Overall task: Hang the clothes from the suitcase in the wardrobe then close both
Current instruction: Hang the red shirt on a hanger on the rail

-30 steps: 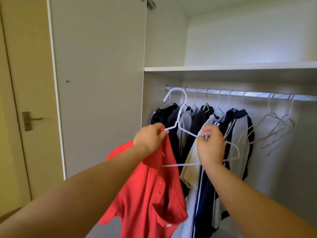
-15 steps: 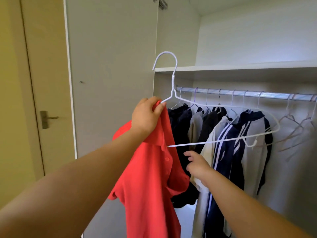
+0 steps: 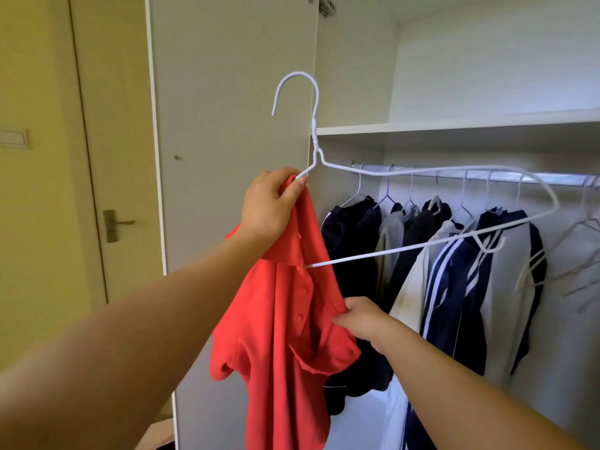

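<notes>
Holding a red polo shirt (image 3: 285,336) up in front of the open wardrobe (image 3: 354,76), not hung on the rail (image 3: 581,182) yet. Gripped at the collar w/ L hand (image 3: 269,203), fingers curled tight round the fabric and the near arm of a white wire hanger (image 3: 406,247) together. Pinched lower down, at the front edge near the placket, by R hand (image 3: 360,316), thumb and fingers closed on cloth. Only the near hanger arm inside the neck, by the look of it. Far arm and hook sticking out bare, to the right and up, in front of the hung clothes and clear of the rail.

Handling, as a guess: soft knit, light, floppy, no shape of its own. Likely to slide off a thin wire arm if let go early. Best taken at collar or shoulder seam, not at the hem. Looks buttoned partway, so prob. snug at the neck. Better to ease it over the far arm than yank. Hanger prob. light, springy and slick-coated; best steadied at the twist below the hook.

Inside the wardrobe: rail under a shelf (image 3: 470,125), carrying dark tops (image 3: 350,241) at left, grey and beige pieces mid-rail, then navy jackets w/ white stripes (image 3: 454,303), then a few empty hangers (image 3: 581,222) at the right end. Wardrobe door (image 3: 227,125) swung open at left. No suitcase in view; contents unknown.
</notes>
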`<state>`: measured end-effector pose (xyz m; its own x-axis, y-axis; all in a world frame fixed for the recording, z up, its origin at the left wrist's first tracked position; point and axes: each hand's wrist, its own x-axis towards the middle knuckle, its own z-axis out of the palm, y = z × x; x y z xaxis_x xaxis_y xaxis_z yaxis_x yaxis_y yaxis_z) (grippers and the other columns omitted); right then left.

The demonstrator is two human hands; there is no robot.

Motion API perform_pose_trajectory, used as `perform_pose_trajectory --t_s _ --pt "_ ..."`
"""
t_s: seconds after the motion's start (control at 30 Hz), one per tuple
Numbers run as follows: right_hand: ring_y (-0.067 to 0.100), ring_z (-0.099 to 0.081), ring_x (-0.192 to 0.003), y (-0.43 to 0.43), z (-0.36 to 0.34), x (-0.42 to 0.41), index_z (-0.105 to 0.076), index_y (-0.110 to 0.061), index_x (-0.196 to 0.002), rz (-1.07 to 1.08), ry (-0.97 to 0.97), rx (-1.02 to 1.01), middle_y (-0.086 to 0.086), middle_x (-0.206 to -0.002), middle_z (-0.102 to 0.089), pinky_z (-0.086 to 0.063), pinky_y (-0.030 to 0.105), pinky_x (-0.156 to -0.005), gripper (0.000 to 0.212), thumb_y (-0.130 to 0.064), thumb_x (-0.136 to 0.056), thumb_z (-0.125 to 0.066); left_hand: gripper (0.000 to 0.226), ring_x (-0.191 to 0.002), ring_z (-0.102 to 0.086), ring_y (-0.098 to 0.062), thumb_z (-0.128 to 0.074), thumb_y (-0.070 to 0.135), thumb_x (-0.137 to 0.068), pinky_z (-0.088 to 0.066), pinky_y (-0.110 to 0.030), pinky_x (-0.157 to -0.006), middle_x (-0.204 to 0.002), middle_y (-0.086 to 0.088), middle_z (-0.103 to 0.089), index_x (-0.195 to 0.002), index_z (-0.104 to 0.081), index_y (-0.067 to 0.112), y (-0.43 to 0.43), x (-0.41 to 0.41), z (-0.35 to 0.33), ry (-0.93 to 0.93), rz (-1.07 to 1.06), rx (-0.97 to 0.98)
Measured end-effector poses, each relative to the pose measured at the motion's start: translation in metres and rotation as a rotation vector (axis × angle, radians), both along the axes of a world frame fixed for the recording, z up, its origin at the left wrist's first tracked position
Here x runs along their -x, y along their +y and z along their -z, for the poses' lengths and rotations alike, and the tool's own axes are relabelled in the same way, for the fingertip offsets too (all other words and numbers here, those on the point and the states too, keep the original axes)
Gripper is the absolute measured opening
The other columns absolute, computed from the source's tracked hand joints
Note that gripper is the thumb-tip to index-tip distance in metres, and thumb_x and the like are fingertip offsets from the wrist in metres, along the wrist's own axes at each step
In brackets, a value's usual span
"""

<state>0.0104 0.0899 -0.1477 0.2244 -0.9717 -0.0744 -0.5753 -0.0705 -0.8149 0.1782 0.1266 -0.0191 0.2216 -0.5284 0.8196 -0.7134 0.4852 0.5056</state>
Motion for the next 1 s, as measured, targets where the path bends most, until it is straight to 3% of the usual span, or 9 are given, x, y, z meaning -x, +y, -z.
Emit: perform_pose_trajectory --t_s 0.17,0.3,0.4,0.47,0.57,0.67,0.77,0.83,1.0 --pt "0.033 -0.061 -0.101 0.001 -0.007 0.005 -0.055 -0.009 -0.117 0.176 -0.095 -0.016 0.014 -0.116 -0.062 -0.05 0.039 -0.082 0.029 -0.028 -0.095 -0.05 0.025 -0.097 -0.053 -0.026 -0.05 0.027 -0.097 -0.03 -0.023 -0.073 -0.096 -0.014 -0.059 -0.11 -0.065 0.013 0.002 -0.023 0.001 -0.074 -0.072 0.002" --pt "0.026 -0.065 -0.07 0.006 -0.024 0.014 -0.049 -0.015 -0.118 0.247 -0.317 -0.239 0.008 -0.114 -0.059 -0.049 0.04 -0.071 0.04 -0.046 -0.094 -0.047 0.028 -0.098 -0.055 -0.032 -0.047 0.028 -0.098 -0.04 -0.033 -0.078 -0.101 -0.015 -0.056 -0.114 -0.062 0.012 0.006 -0.047 0.011 -0.115 -0.229 0.016" --pt "0.023 -0.059 -0.067 0.005 -0.031 0.014 -0.047 -0.017 -0.111 0.276 -0.475 -0.278 0.007 -0.109 -0.052 -0.052 0.042 -0.07 0.027 -0.039 -0.096 -0.05 0.029 -0.096 -0.056 -0.035 -0.047 0.03 -0.097 -0.042 -0.037 -0.074 -0.102 -0.016 -0.054 -0.113 -0.062 0.011 0.005 -0.058 0.019 -0.179 -0.304 0.009" --pt "0.024 -0.057 -0.07 0.004 -0.037 0.012 -0.051 -0.015 -0.107 0.265 -0.649 -0.321 0.01 -0.1 -0.058 -0.051 0.041 -0.067 0.017 -0.028 -0.097 -0.05 0.029 -0.093 -0.057 -0.036 -0.047 0.031 -0.098 -0.042 -0.037 -0.071 -0.102 -0.015 -0.055 -0.111 -0.062 0.011 0.005 -0.065 0.023 -0.232 -0.351 0.02" --pt "0.025 -0.056 -0.073 0.002 -0.043 0.013 -0.054 -0.012 -0.098 0.251 -0.904 -0.4 0.01 -0.086 -0.06 -0.044 0.046 -0.08 0.014 -0.022 -0.099 -0.045 0.034 -0.088 -0.06 -0.038 -0.046 0.037 -0.097 -0.04 -0.035 -0.065 -0.101 -0.014 -0.057 -0.11 -0.063 0.011 0.007 -0.079 0.033 -0.318 -0.454 0.044" --pt "0.023 -0.061 -0.068 -0.001 -0.044 0.014 -0.06 -0.009 -0.089 0.194 -0.971 -0.368 0.008 -0.076 -0.065 -0.049 0.043 -0.072 0.024 -0.018 -0.1 -0.041 0.038 -0.076 -0.063 -0.04 -0.041 0.044 -0.095 -0.041 -0.033 -0.058 -0.094 -0.015 -0.06 -0.106 -0.062 0.014 0.01 -0.095 0.044 -0.373 -0.494 0.075" --pt "0.021 -0.064 -0.057 -0.005 -0.042 0.016 -0.065 -0.008 -0.081 0.198 -0.989 -0.351 0.007 -0.061 -0.068 -0.054 0.033 -0.06 0.024 -0.012 -0.093 -0.045 0.027 -0.056 -0.061 -0.039 -0.034 0.046 -0.09 -0.046 -0.034 -0.047 -0.08 -0.015 -0.061 -0.097 -0.049 0.025 0.013 -0.109 0.055 -0.449 -0.517 0.114" --pt "0.022 -0.065 -0.054 -0.005 -0.041 0.015 -0.065 -0.006 -0.078 0.218 -1.003 -0.354 0.008 -0.06 -0.068 -0.055 0.033 -0.061 0.025 -0.012 -0.091 -0.045 0.024 -0.052 -0.06 -0.038 -0.036 0.044 -0.089 -0.046 -0.034 -0.043 -0.075 -0.014 -0.061 -0.096 -0.045 0.023 0.013 -0.117 0.062 -0.471 -0.538 0.112" --pt "0.03 -0.06 -0.073 -0.004 -0.035 0.016 -0.063 -0.002 -0.085 0.224 -1.127 -0.401 0.015 -0.067 -0.068 -0.048 0.038 -0.071 0.032 -0.028 -0.087 -0.044 0.021 -0.048 -0.059 -0.035 -0.038 0.042 -0.089 -0.044 -0.03 -0.04 -0.071 -0.012 -0.059 -0.094 -0.046 0.023 0.015 -0.127 0.074 -0.531 -0.537 0.142"
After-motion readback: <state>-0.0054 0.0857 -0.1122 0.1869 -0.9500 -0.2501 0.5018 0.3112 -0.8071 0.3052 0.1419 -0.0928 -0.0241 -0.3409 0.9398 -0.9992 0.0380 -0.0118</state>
